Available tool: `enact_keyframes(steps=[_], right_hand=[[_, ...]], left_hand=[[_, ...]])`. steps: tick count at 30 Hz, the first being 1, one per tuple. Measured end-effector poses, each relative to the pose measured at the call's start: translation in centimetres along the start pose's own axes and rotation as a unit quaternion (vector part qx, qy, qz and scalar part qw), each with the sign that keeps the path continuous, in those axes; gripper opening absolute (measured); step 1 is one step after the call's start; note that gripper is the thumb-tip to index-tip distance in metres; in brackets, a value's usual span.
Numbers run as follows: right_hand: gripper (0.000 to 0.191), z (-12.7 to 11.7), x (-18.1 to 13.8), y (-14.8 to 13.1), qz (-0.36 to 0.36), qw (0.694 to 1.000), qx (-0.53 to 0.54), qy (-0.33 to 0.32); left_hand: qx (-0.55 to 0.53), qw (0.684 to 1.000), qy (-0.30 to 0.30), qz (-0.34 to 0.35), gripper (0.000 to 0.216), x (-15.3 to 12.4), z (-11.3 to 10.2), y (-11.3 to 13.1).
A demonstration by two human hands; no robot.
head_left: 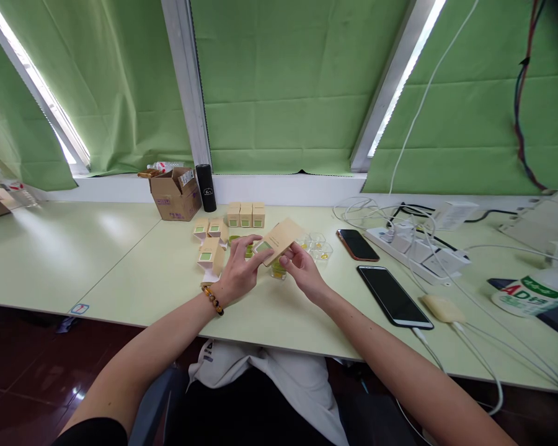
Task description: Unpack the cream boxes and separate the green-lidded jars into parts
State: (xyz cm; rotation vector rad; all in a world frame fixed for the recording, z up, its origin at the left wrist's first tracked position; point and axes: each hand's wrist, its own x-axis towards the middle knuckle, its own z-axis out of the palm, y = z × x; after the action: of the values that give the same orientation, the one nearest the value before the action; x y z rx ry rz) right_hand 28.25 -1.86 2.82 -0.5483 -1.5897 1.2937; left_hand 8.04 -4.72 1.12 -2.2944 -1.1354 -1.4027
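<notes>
Between my two hands is a small kraft-paper box (283, 236), tilted, with a green window near its left end. My left hand (240, 269) has its fingers on the window end. My right hand (305, 274) pinches the box's right lower edge. Below the box stands a small clear jar with yellow-green contents (279, 271), partly hidden. Green round lids (248, 249) show behind my left fingers. Several clear jars (318, 246) with a little yellow inside stand behind my right hand. An opened kraft box (210, 259) with white flaps sits left of my left hand.
Three closed kraft boxes (246, 215) stand in a row at the back, with two more opened ones (217, 229) nearby. Behind are a carton (175, 195) and a black cylinder (206, 188). Two phones (394, 296), a power strip (416, 254) and loose cables lie to the right.
</notes>
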Motion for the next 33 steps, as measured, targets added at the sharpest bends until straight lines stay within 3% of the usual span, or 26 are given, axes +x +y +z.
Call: enact_keyframes(steps=[5, 14, 33], right_hand=[[0.06, -0.2, 0.1, 0.8, 0.02, 0.998, 0.008, 0.057], [0.061, -0.9, 0.4, 1.1, -0.003, 0.996, 0.03, 0.088], [0.057, -1.1, 0.7, 1.2, -0.008, 0.998, 0.001, 0.057]], left_hand=[[-0.092, 0.994, -0.056, 0.009, 0.062, 0.3, -0.7, 1.0], [-0.357, 0.923, -0.056, -0.131, 0.054, 0.8, -0.1, 0.2], [-0.424, 0.89, -0.056, -0.156, 0.052, 0.5, 0.9, -0.2]])
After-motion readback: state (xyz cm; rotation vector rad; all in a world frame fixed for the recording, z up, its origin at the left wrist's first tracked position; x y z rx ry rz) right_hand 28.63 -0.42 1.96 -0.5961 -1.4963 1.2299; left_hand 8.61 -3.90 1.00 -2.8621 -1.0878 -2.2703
